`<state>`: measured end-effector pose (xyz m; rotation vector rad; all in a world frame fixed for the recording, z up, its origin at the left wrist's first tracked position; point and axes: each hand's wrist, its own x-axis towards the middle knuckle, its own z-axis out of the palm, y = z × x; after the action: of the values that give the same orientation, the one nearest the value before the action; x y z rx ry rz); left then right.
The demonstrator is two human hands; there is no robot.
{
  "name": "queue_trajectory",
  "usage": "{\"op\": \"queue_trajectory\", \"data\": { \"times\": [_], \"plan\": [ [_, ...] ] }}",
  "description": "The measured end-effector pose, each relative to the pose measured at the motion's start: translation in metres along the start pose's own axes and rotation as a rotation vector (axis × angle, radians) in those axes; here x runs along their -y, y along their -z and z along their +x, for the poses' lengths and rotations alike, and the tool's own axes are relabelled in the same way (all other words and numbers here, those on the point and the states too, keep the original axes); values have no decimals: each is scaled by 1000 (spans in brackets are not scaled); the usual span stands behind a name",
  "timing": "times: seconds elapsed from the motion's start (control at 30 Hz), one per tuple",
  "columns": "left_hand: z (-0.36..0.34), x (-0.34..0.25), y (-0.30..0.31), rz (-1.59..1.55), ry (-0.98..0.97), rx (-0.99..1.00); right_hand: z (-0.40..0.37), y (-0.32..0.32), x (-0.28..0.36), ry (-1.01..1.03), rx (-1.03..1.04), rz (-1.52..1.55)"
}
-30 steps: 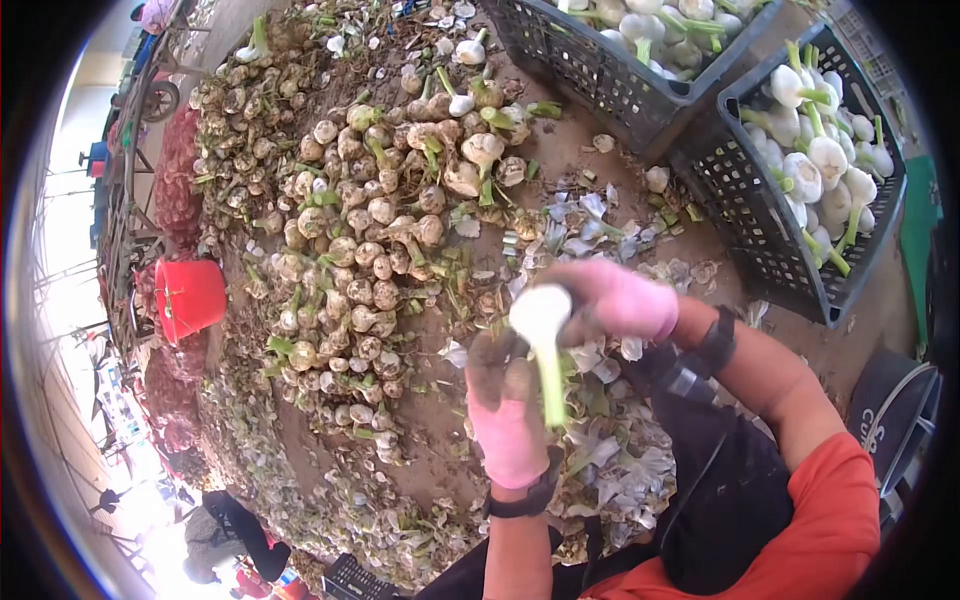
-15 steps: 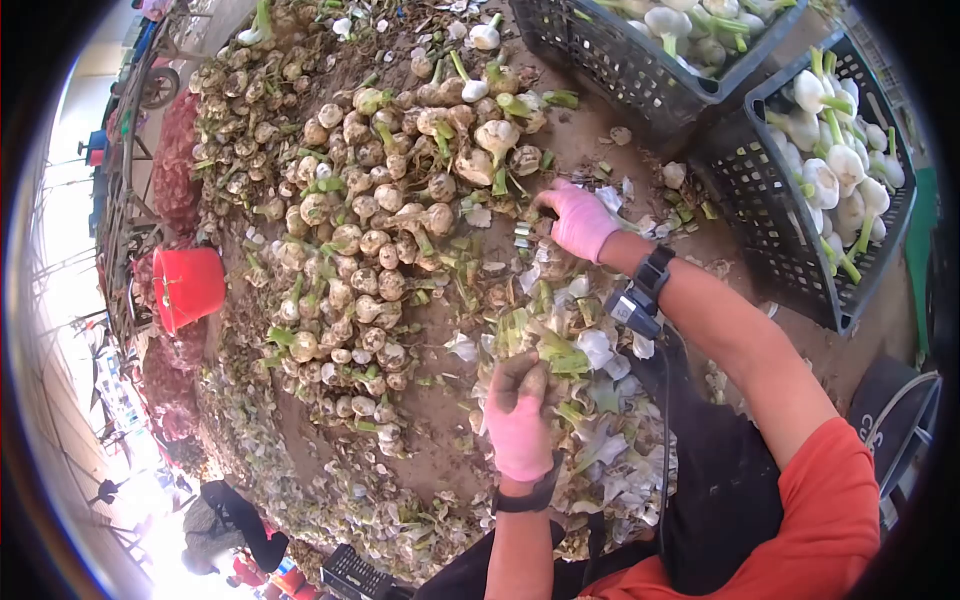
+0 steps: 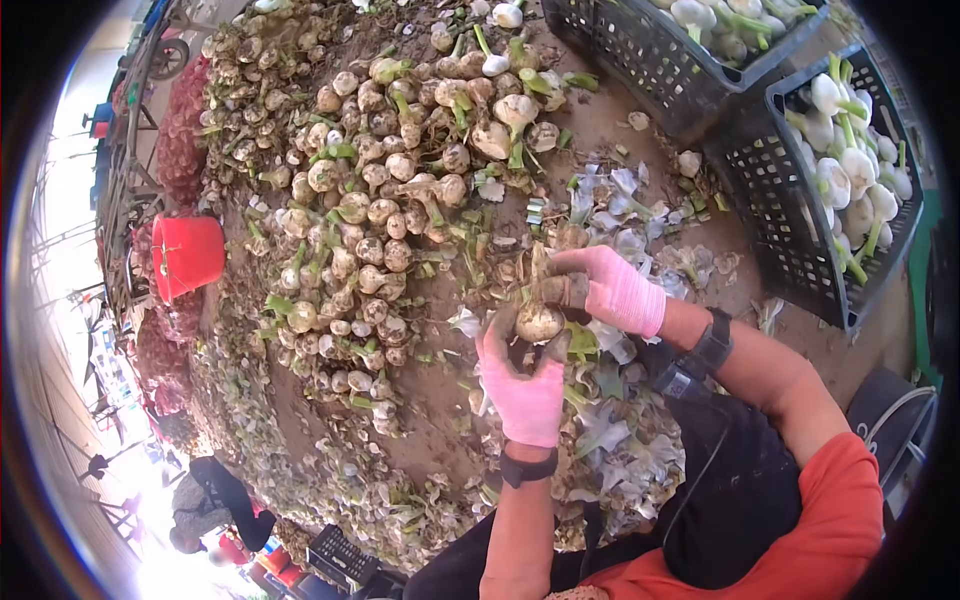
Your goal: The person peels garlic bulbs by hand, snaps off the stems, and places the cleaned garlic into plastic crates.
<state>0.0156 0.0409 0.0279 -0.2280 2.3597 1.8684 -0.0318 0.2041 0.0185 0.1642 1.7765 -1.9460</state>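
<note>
Both hands wear pink gloves with dark, dirty fingers. A garlic bulb (image 3: 540, 322) with brown outer skin and a short stem sits between them. My left hand (image 3: 524, 385) cups the bulb from below, thumb and fingers curved round it. My right hand (image 3: 612, 290) pinches at the stem and upper side of the same bulb. Under and beside the hands lie peeled skins (image 3: 604, 432) and cut green leaves. Left of them spreads a heap of unpeeled garlic bulbs (image 3: 370, 250) on the brown ground.
Black crates of white garlic stand at the upper right, one at the top (image 3: 660, 75) and one beside it (image 3: 780, 190). A red bucket (image 3: 190, 255) and red mesh sacks (image 3: 183, 140) are at the left. Another person (image 3: 215, 505) is at the lower left, near a black crate (image 3: 342, 556).
My right hand has moved down and left to my left hand. A garlic bulb is now held between them. More loose skins show where the right hand was.
</note>
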Motion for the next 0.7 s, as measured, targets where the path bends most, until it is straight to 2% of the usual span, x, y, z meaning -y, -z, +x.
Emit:
{"op": "queue_trajectory", "data": {
  "times": [0.17,0.23,0.3,0.33,0.4,0.53,0.7],
  "plan": [
    [-5,-11,3,67,-12,4,-3,0,-2,152,-17,-127],
    [-4,-13,3,64,-21,14,3,-1,-10,356,-86,-170],
    [-4,-13,0,218,-129,18,3,2,-9,322,-74,-212],
    [-5,-13,0,219,-127,22,2,2,-4,290,-53,-254],
    [-8,-11,0,222,-98,14,-6,6,6,260,-15,-151],
    [-9,-10,0,270,-94,40,-9,14,5,206,67,-280],
    [-10,-12,7,-167,172,129,-12,14,-2,176,52,-299]
  ]
}}
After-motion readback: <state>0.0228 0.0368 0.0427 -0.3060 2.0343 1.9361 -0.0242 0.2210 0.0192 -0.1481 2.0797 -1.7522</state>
